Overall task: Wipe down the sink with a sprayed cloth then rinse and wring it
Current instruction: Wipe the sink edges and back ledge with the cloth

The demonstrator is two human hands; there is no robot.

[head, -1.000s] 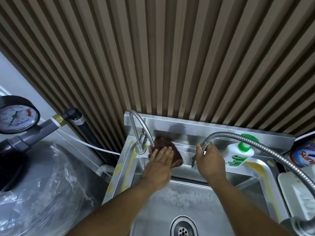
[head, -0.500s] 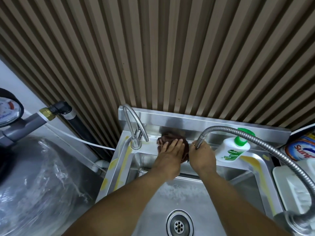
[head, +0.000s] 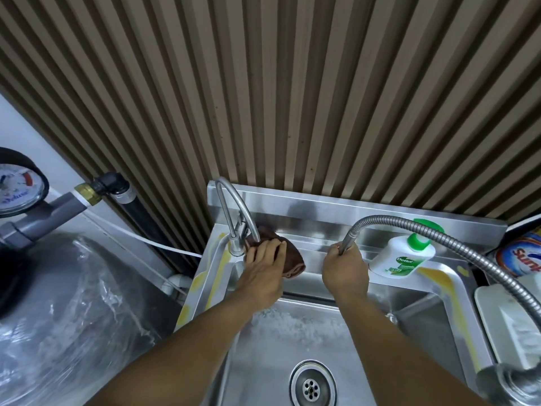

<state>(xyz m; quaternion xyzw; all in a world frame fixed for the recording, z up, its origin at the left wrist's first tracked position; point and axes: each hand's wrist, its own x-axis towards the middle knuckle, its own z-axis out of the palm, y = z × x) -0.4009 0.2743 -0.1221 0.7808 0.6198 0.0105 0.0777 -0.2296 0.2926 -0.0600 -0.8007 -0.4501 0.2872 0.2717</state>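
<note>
A steel sink (head: 433, 315) fills the lower middle of the head view, with a round drain (head: 311, 386) at the bottom and foam on its back slope. My left hand (head: 265, 266) presses a dark brown cloth (head: 292, 260) flat on the sink's back ledge, right beside the base of the small curved tap (head: 234, 206). My right hand (head: 345, 266) grips the end of a flexible metal spray hose (head: 439, 234) just right of the cloth; the nozzle tip is hidden in my fist.
A white and green soap bottle (head: 404, 259) stands on the ledge to the right. A detergent pack (head: 521, 257) and a white dish (head: 509, 326) sit beyond the right rim. At left are a plastic-wrapped tank (head: 73, 317) and pressure gauge (head: 17, 189). A slatted wall rises behind.
My left hand slid the cloth right along the ledge, then back left against the tap base. My right hand kept hold of the hose end.
</note>
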